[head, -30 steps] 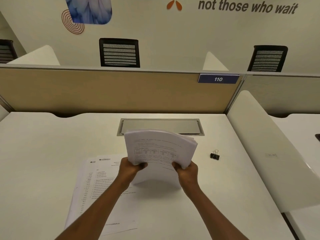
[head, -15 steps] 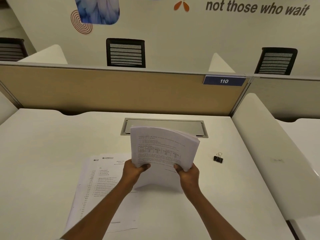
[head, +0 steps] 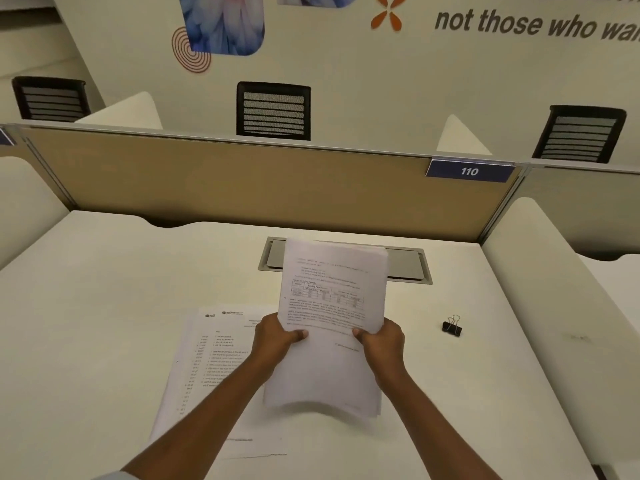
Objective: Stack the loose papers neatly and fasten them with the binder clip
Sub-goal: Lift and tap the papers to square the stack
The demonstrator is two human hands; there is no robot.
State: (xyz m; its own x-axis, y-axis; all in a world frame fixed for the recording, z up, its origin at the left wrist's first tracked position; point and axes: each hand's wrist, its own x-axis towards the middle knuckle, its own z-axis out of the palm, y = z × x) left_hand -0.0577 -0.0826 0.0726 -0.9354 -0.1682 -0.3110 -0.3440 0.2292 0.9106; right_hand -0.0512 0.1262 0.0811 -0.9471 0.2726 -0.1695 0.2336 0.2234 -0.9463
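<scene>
Two hands grip the paper stack (head: 332, 306) above the desk (head: 104, 306): left hand (head: 277, 336) and right hand (head: 382, 341) pinch its side edges. Loose sheets (head: 207, 368) lie beneath, unstacked, and may be forgotten. The binder clip (head: 452, 326) sits well right; a one-handed reach risks the stack fanning.

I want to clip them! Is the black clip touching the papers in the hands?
Apart. The head view shows bare desk between the binder clip and the held papers.

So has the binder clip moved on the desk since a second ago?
No. The binder clip sits in the same spot right of the metal cable hatch; only the camera shifted.
</scene>
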